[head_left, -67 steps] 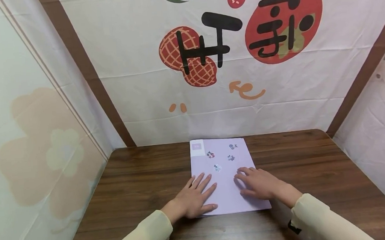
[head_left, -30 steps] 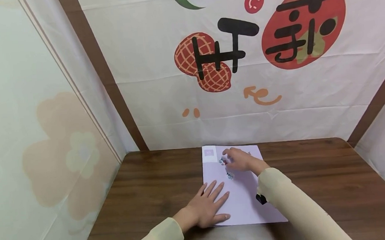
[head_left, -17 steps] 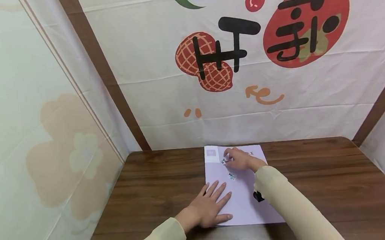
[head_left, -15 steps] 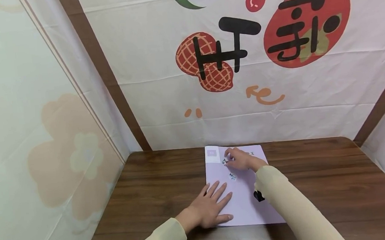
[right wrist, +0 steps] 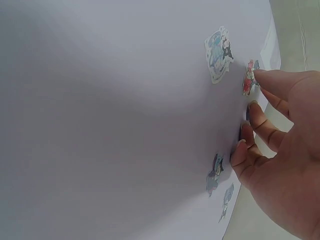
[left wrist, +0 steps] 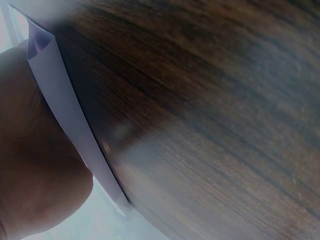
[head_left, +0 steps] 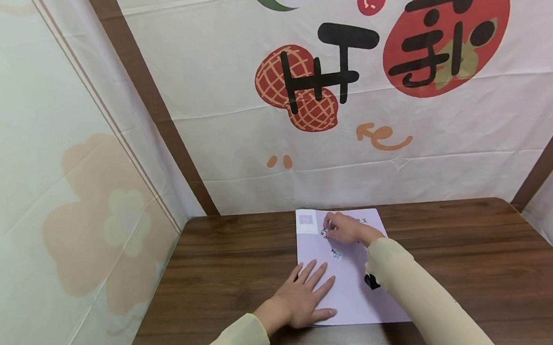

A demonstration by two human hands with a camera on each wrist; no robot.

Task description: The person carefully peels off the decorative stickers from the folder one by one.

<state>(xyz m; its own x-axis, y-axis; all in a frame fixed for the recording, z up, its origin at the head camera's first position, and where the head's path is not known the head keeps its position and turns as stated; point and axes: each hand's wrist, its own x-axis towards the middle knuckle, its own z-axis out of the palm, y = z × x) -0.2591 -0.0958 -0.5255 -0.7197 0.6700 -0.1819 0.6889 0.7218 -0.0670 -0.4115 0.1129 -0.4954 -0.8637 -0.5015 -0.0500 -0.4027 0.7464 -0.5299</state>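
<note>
A thin lavender folder or booklet (head_left: pixel 360 301) lies on the table, with several small cartoon stickers on its cover. My left hand (head_left: pixel 298 298) rests flat on its lower left part, fingers spread. Over the upper part, my right hand (head_left: pixel 346 228) has its thumb and curled index finger at a small red-and-white sticker (right wrist: pixel 248 82), seeming to pinch its edge. Whether that sticker has lifted is hard to tell. A bluish sticker (right wrist: pixel 218 54) sits nearby; two grey-blue stickers, one of them this sticker (right wrist: pixel 215 174), lie beyond the other fingers. The left wrist view shows the folder's curved edge (left wrist: pixel 75 107).
The brown wood-grain table (head_left: pixel 235 262) extends to both sides of the folder. A white printed curtain (head_left: pixel 235 143) hangs behind it, with another (head_left: pixel 72 297) on the left. At the folder's upper left corner is a white label (head_left: pixel 306 221).
My right hand has moved from the folder's right side up to the red-and-white sticker and stays there, its fingers closing in. The left hand holds its place. The head view has shifted slightly.
</note>
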